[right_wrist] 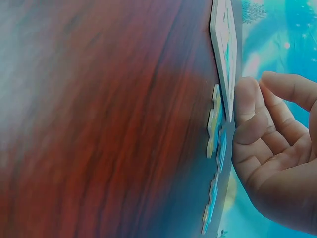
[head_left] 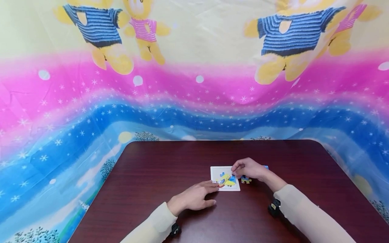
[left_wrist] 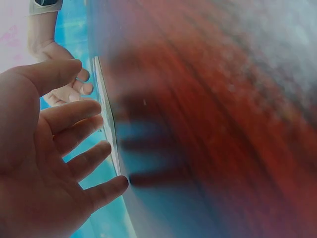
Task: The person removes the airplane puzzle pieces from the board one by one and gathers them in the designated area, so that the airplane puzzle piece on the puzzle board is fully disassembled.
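A white-framed jigsaw board [head_left: 215, 168] lies on the table, with a yellow airplane picture partly filled in. My left hand [head_left: 197, 195] reaches from the lower left, fingers extended, fingertips over the board's left edge. In the left wrist view the fingers [left_wrist: 89, 161] are spread beside the board's edge. My right hand [head_left: 250, 168] is above the board's right side, thumb and fingertips drawn together over the picture. Whether a piece is between those fingertips I cannot tell. Beneath and beside this hand lie loose puzzle pieces [head_left: 246, 181], also in the right wrist view, near the board's corner.
The dark red wooden table [head_left: 158, 168] extends around the board on all sides. Behind it hangs a cloth backdrop [head_left: 194, 94] with printed bears and snowflakes. Black wrist cameras [head_left: 274, 207] are strapped near both sleeves.
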{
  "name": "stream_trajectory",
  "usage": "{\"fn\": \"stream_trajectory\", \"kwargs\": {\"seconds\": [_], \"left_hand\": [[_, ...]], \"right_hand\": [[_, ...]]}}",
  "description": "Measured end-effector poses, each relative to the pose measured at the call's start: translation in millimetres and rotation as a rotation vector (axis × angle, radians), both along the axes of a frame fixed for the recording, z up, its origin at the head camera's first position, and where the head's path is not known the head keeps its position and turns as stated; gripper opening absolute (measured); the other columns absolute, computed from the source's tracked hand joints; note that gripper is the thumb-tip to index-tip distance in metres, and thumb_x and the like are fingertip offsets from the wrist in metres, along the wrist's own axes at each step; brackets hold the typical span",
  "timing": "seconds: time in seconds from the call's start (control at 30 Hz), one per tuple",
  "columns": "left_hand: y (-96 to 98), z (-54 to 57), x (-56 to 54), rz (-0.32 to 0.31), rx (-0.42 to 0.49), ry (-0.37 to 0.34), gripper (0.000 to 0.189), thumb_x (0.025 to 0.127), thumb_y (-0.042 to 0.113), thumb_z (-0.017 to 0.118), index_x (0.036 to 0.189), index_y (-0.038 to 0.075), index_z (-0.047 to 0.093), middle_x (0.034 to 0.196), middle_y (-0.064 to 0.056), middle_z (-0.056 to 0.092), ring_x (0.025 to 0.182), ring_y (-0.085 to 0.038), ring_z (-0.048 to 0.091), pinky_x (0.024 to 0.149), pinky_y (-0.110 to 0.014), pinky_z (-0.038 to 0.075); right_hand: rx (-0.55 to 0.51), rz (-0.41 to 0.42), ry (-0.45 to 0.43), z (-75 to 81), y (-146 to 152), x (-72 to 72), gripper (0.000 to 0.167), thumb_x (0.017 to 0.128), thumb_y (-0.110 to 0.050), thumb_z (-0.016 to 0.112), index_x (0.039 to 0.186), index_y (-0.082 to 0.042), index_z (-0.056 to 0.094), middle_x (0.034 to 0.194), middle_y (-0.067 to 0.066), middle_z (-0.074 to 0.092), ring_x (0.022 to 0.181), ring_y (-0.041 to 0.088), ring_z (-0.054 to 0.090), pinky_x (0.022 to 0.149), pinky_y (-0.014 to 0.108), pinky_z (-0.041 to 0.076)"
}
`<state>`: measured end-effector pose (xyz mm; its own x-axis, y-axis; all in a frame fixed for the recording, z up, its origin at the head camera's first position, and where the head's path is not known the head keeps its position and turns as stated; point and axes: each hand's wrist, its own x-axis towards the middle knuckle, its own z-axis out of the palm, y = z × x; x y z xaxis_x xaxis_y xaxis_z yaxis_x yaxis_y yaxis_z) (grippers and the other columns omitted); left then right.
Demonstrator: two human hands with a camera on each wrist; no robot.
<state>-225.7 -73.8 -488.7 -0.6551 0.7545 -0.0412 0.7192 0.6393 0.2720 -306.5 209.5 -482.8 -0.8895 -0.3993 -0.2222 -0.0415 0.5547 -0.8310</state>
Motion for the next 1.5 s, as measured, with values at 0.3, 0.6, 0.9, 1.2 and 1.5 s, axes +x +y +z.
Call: {"fn": "stream_trajectory", "kwargs": {"seconds": [0.3, 0.6, 0.9, 1.2, 1.5], "left_hand": [[0.9, -2.4, 0.3, -0.015, -0.015, 0.017, 0.052, 0.099, 0.037, 0.059, 0.145, 0.014, 0.054, 0.155, 0.003, 0.048, 0.147, -0.023, 0.041, 0.119, -0.032, 0.037], [0.4, -3.4, 0.7, -0.019, -0.020, 0.020, 0.052, 0.098, 0.037, 0.059, 0.145, 0.014, 0.054, 0.155, 0.005, 0.046, 0.147, -0.022, 0.040, 0.119, -0.032, 0.037], [0.1, -3.6, -0.2, -0.026, -0.004, 0.022, 0.052, 0.098, 0.036, 0.060, 0.144, 0.012, 0.055, 0.155, 0.002, 0.047, 0.146, -0.023, 0.041, 0.119, -0.033, 0.037], [0.2, -3.0, -0.1, -0.029, -0.013, 0.023, 0.052, 0.098, 0.036, 0.060, 0.145, 0.013, 0.055, 0.155, 0.004, 0.047, 0.147, -0.022, 0.040, 0.119, -0.032, 0.037], [0.8, -2.3, -0.1, -0.026, -0.011, 0.014, 0.052, 0.099, 0.036, 0.059, 0.145, 0.013, 0.054, 0.154, 0.001, 0.049, 0.147, -0.023, 0.040, 0.119, -0.033, 0.037]], "right_hand": [[-0.013, 0.039, 0.009, -5.2, -12, -4.7, 0.020, 0.094, -0.016, 0.068, 0.108, -0.002, 0.070, 0.089, 0.014, 0.073, 0.076, 0.021, 0.066, 0.052, 0.030, 0.045], [0.007, 0.044, 0.021, -9.4, -22, -5.9, 0.020, 0.095, -0.019, 0.067, 0.108, -0.005, 0.071, 0.091, 0.009, 0.072, 0.077, 0.019, 0.067, 0.052, 0.031, 0.044], [0.023, 0.000, 0.011, -9.6, -34, -4.2, 0.016, 0.095, -0.014, 0.064, 0.107, -0.006, 0.072, 0.092, 0.005, 0.071, 0.079, 0.017, 0.067, 0.053, 0.029, 0.043], [0.039, -0.019, 0.005, -8.6, -37, -2.2, 0.016, 0.096, -0.014, 0.063, 0.108, -0.007, 0.071, 0.093, 0.005, 0.069, 0.080, 0.018, 0.065, 0.054, 0.030, 0.042], [0.021, -0.029, -0.024, -8.5, -39, -2.2, 0.017, 0.097, -0.011, 0.060, 0.110, -0.008, 0.070, 0.101, 0.005, 0.070, 0.084, 0.018, 0.065, 0.057, 0.031, 0.042]]}}
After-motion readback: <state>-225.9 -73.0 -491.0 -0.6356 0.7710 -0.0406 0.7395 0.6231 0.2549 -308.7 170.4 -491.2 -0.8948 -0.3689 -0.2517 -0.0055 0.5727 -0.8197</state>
